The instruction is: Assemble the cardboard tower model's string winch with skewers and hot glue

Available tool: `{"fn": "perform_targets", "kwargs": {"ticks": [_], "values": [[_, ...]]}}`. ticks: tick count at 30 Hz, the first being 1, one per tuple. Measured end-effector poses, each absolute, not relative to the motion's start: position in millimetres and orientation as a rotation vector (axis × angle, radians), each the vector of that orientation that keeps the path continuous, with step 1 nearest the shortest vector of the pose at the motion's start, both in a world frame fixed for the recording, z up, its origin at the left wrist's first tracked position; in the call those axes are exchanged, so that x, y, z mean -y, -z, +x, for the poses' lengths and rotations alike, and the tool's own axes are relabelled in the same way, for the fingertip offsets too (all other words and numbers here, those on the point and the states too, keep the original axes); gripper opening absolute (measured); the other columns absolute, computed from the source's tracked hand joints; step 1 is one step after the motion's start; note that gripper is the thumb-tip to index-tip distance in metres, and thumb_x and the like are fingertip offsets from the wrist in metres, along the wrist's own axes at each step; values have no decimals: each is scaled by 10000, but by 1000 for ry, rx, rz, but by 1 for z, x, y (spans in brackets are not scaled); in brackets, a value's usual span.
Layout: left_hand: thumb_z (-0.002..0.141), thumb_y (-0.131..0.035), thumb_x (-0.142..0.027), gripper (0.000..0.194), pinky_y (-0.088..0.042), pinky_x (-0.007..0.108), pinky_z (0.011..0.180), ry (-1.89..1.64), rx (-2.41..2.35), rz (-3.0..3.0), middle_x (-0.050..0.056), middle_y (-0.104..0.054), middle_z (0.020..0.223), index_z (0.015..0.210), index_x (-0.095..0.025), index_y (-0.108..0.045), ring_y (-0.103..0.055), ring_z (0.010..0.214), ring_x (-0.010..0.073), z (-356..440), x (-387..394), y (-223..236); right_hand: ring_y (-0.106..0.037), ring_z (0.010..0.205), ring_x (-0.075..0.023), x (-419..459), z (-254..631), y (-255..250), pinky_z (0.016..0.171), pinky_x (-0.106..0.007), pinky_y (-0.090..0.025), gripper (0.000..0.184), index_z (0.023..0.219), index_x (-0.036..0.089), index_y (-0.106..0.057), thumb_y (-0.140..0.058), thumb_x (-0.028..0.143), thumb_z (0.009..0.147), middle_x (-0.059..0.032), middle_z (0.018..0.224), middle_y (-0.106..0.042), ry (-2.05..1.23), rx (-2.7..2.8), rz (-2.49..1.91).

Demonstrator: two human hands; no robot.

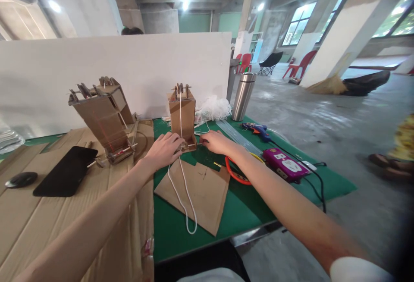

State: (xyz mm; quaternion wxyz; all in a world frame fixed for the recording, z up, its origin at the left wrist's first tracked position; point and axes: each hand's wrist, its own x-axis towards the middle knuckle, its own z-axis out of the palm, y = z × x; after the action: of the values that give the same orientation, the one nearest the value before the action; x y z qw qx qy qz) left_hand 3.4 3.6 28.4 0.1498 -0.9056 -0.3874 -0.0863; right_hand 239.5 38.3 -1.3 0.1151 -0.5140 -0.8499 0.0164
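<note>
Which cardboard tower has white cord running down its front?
The cardboard tower at the left hand, on the green tabletop; the other tower, on flat cardboard, shows a red line instead.

The left grip (166, 149) partly hides the lower left corner of the cardboard tower (188, 116).

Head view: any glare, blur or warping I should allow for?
In the head view, the ceiling light flares and the floor shines; the steel flask leans, probably from lens distortion; the white sleeve looks soft; fingertip detail on the left hand and right hand is hard to read.
</note>
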Motion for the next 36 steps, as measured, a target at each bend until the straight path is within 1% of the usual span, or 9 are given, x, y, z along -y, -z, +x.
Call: {"fn": "perform_targets", "kwargs": {"ticks": [2, 4, 11, 18, 23, 30, 33, 36], "values": [[890, -478, -317, 280, -378, 352, 916, 238, 1090, -2624, 72, -569, 1139, 1152, -234, -533, -473, 1080, 227, 4, -9, -25, -572, 989, -236, -38, 240, 1, 765, -319, -326, 191, 871, 217, -655, -475, 161, 838, -67, 934, -692, -61, 2487, -1502], [885, -496, -313, 280, -371, 348, 932, 237, 1079, -2638, 60, -583, 1147, 1152, -239, -537, -471, 1099, 221, 6, -14, -22, -576, 972, -231, -39, 240, 1, 761, -314, -325, 180, 870, 217, -651, -490, 154, 822, -56, 917, -693, -76, 2482, -1500], [853, -550, -341, 362, -378, 351, 922, 237, 1107, -2631, 47, -598, 1185, 1197, -232, -523, -483, 1112, 227, 13, -25, -18, -593, 937, -227, -40, 240, -1, 752, -308, -326, 170, 855, 213, -653, -512, 135, 800, -49, 905, -701, -127, 2453, -1488], [828, -579, -412, 417, -376, 375, 881, 200, 1172, -2597, 60, -609, 1163, 1196, -222, -530, -491, 1089, 249, 24, -29, -14, -606, 923, -229, -38, 238, -2, 739, -304, -317, 161, 848, 214, -654, -516, 147, 800, -45, 898, -707, -155, 2433, -1476], [816, -593, -429, 436, -372, 378, 866, 209, 1177, -2585, 58, -606, 1169, 1191, -215, -532, -493, 1080, 252, 25, -29, -14, -615, 894, -205, -37, 238, -3, 758, -303, -307, 163, 835, 220, -653, -514, 144, 797, -22, 880, -711, -242, 2384, -1475], [816, -581, -444, 413, -378, 373, 852, 171, 1197, -2556, 77, -618, 1105, 1146, -196, -565, -511, 1054, 258, 25, -27, -17, -604, 831, -176, -38, 237, -1, 737, -289, -284, 136, 836, 218, -626, -550, 135, 761, 2, 837, -696, -304, 2325, -1518], [812, -578, -455, 380, -383, 375, 835, 126, 1214, -2547, 84, -625, 1060, 1081, -188, -601, -520, 1041, 267, 26, -26, -19, -599, 834, -175, -40, 236, 2, 736, -292, -271, 151, 836, 215, -617, -563, 114, 738, 4, 845, -694, -291, 2312, -1521], [814, -573, -454, 363, -383, 366, 825, 98, 1208, -2562, 78, -628, 1036, 1066, -196, -608, -528, 1029, 262, 26, -27, -20, -593, 852, -184, -41, 234, 4, 731, -299, -264, 138, 832, 213, -621, -563, 123, 745, -7, 863, -691, -249, 2314, -1530]]}}
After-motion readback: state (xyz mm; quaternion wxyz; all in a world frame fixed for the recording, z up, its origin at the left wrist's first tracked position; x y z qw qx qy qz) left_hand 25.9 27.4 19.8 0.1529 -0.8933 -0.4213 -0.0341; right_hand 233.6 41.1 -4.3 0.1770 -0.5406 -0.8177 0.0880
